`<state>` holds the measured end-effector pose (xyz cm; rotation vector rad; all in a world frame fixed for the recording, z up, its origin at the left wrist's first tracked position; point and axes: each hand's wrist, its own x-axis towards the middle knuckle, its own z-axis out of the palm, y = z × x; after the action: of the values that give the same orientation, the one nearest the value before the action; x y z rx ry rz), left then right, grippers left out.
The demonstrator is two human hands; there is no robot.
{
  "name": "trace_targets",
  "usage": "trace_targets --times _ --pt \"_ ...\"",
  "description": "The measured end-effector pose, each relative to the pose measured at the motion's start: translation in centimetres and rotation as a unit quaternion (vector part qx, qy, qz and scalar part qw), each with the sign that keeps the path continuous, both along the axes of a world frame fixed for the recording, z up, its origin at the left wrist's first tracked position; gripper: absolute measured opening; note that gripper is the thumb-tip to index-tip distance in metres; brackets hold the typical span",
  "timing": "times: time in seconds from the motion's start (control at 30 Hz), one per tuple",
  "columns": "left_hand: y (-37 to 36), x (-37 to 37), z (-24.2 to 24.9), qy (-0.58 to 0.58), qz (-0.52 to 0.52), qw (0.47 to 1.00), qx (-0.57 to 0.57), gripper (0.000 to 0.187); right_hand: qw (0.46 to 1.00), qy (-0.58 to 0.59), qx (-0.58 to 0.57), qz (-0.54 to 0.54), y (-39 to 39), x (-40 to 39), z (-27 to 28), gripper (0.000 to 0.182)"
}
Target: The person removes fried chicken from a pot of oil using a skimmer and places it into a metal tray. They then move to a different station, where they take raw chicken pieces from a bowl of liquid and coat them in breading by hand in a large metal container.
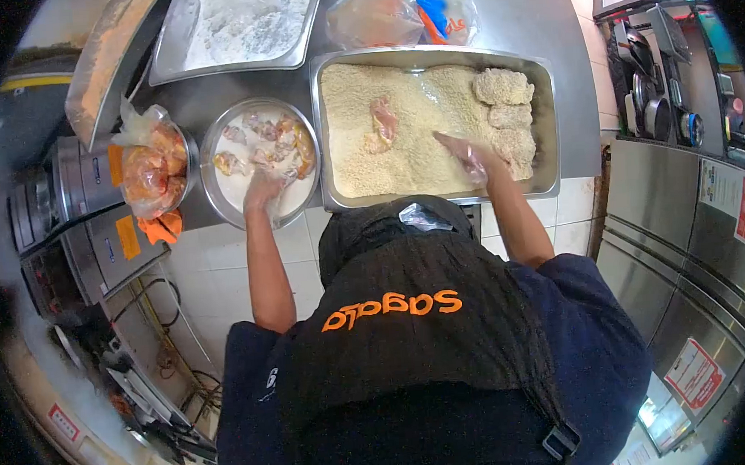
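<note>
My left hand (pixel 265 193) reaches into a round metal bowl (pixel 209 179) of white liquid with chicken pieces (pixel 286 139); its fingertips are partly hidden there. My right hand (pixel 473 156), in a clear glove, is over the crumbs (pixel 424 165) in a large metal tray (pixel 548 179), fingers stretched out and holding nothing. Left of it, an uncoated raw piece (pixel 383 121) lies on the crumbs. Several crumb-coated pieces (pixel 504 88) are lined up along the tray's right side.
Behind the bowl is a tray (pixel 298 54) of white flour (pixel 240 23). A plastic bag of raw meat (pixel 154 173) stands at the left. Another plastic bag (pixel 372 15) lies behind the crumb tray. Steel drawers (pixel 651 186) and a rack of pans (pixel 657 117) are at the right.
</note>
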<state>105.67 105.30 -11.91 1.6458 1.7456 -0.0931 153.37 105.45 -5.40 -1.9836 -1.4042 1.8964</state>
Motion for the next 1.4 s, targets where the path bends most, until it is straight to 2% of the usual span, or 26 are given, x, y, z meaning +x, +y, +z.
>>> trace_targets --times 0.03,0.1,0.13,0.2,0.23,0.27,0.3,0.33,0.37,0.4,0.47,0.5,0.53,0.57,0.6,0.67,0.73,0.83,0.9,0.97,1.03,1.1,1.23,1.3,1.33,1.4 --pt "0.5 -0.1 -0.4 -0.025 -0.042 0.998 0.03 0.06 1.0 -0.003 0.0 0.003 -0.3 -0.7 1.6 0.062" --pt "0.4 0.2 -0.2 -0.05 -0.081 0.994 0.059 0.06 0.985 0.136 -0.005 -0.103 -0.6 -2.8 6.5 0.059" --pt "0.5 0.8 1.2 -0.067 -0.033 0.997 0.025 0.061 0.981 0.148 0.058 -0.107 -0.3 -3.3 6.0 0.054" --pt "0.9 2.5 4.0 -0.083 0.017 0.996 -0.009 0.061 0.97 0.178 0.037 -0.162 1.3 -3.7 6.1 0.05" --pt "1.2 3.5 5.3 -0.005 0.061 0.996 -0.069 0.063 0.953 0.209 0.018 -0.219 2.5 -4.0 6.4 0.047" --pt "1.4 3.6 5.7 0.074 0.104 0.984 -0.127 0.066 0.98 0.098 0.026 -0.172 4.4 -4.9 8.2 0.045" --pt "1.3 2.9 4.6 0.076 0.107 0.983 -0.125 0.066 0.98 0.101 0.027 -0.171 6.0 -4.7 6.3 0.045" --pt "0.8 1.8 2.0 0.08 0.05 0.99 -0.104 0.072 0.994 -0.032 0.099 -0.019 7.7 -4.1 2.8 0.047" --pt "0.8 0.9 0.7 0.085 -0.005 0.993 -0.082 0.079 0.963 -0.165 0.17 0.132 9.2 -4.1 -0.6 0.05" --pt "0.1 1.0 1.2 0.032 0.049 0.998 -0.012 0.082 0.962 -0.16 0.174 0.134 10.0 -5.4 -4.0 0.05" --pt "-0.3 3.0 6.1 0.011 0.101 0.995 -0.015 0.08 0.907 -0.246 0.321 0.118 11.0 -9.3 -9.1 0.054" --pt "-0.1 3.6 7.8 -0.016 0.151 0.988 -0.02 0.077 0.906 -0.243 0.324 0.121 11.3 -11.8 -6.5 0.054" --pt "-0.5 3.4 7.6 -0.065 0.176 0.982 0.008 0.061 0.912 -0.264 0.282 0.139 10.6 -14.8 -1.1 0.058" --pt "-0.5 2.7 6.9 -0.064 0.181 0.981 0.008 0.061 0.915 -0.284 0.241 0.157 9.4 -16.6 2.2 0.062" --pt "-0.3 1.7 6.0 -0.097 0.189 0.976 -0.042 0.055 0.914 -0.282 0.242 0.161 7.7 -17.0 2.1 0.062" --pt "-0.4 0.6 6.2 -0.127 0.203 0.967 -0.088 0.05 0.844 -0.322 0.408 0.136 5.0 -17.3 1.4 0.06" --pt "-0.9 1.1 8.1 -0.242 0.214 0.941 0.105 0.033 0.844 -0.316 0.394 0.181 4.0 -16.4 2.1 0.058" --pt "-0.5 0.1 9.9 -0.321 0.203 0.914 0.146 0.031 0.83 -0.313 0.405 0.221 4.4 -15.1 1.4 0.055" --pt "-1.3 -0.4 11.4 -0.278 0.253 0.919 0.119 0.033 0.823 -0.308 0.427 0.213 3.3 -15.2 0.6 0.053" --pt "0.5 -0.3 12.5 -0.213 0.323 0.918 0.091 0.038 0.852 -0.281 0.402 0.182 4.5 -15.0 0.3 0.051" --pt "0.7 0.2 12.4 -0.287 0.305 0.896 0.149 0.042 0.853 -0.276 0.396 0.2 6.0 -14.7 -1.9 0.049" --pt "-0.4 0.4 11.4 -0.464 0.41 0.782 0.075 0.042 0.832 -0.326 0.442 0.078 6.7 -15.1 -3.4 0.041" --pt "-1.4 1.3 13.0 -0.345 0.392 0.851 0.061 0.04 0.838 -0.307 0.44 0.102 5.1 -15.1 -2.7 0.043" --pt "-0.5 2.2 15.3 -0.409 0.453 0.792 0.024 0.037 0.893 -0.329 0.263 0.158 8.1 -16.1 -0.1 0.046" --pt "0.0 1.4 14.8 -0.325 0.344 0.88 0.033 0.049 0.898 -0.328 0.213 0.203 9.4 -16.3 0.5 0.05" --pt "-1.3 -0.3 13.2 -0.332 0.318 0.886 0.056 0.041 0.88 -0.349 0.285 0.148 7.0 -16.6 -1.1 0.052"
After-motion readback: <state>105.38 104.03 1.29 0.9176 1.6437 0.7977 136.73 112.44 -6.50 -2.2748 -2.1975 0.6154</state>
